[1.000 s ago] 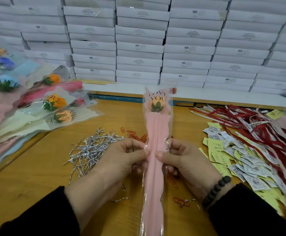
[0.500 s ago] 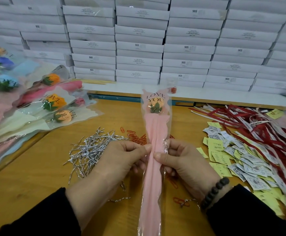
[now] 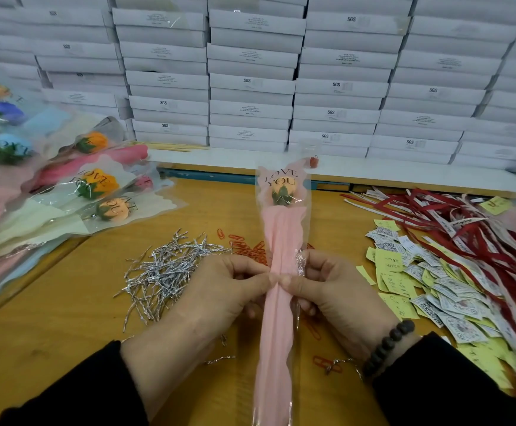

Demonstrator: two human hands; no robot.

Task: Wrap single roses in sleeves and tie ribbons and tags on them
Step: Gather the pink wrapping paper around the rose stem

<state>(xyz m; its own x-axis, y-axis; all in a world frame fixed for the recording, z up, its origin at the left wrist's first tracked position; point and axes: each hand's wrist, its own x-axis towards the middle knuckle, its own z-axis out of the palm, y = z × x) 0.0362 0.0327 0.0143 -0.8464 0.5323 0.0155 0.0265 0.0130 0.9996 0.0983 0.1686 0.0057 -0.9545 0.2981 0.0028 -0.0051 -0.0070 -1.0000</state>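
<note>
A single peach rose [image 3: 283, 192] stands upright in a clear and pink sleeve [image 3: 281, 238] printed "LOVE YOU". My left hand [image 3: 220, 290] and my right hand [image 3: 333, 290] pinch the sleeve's waist from either side, thumbs meeting at the front. A silver twist tie [image 3: 300, 262] sticks up against the sleeve by my right fingers. A pile of silver twist ties [image 3: 167, 265] lies left of my hands. Red ribbons [image 3: 453, 222] and yellow and white paper tags [image 3: 419, 281] lie to the right.
Wrapped roses in sleeves [image 3: 75, 192] are heaped at the left on the wooden table [image 3: 66, 318]. Red paper clips [image 3: 244, 244] are scattered behind and under the sleeve. Stacked white boxes [image 3: 250, 84] form a wall along the back.
The sleeve has been gathered narrower at the waist. My thumbs have moved together until they nearly touch. The silver tie now shows at the sleeve's right edge.
</note>
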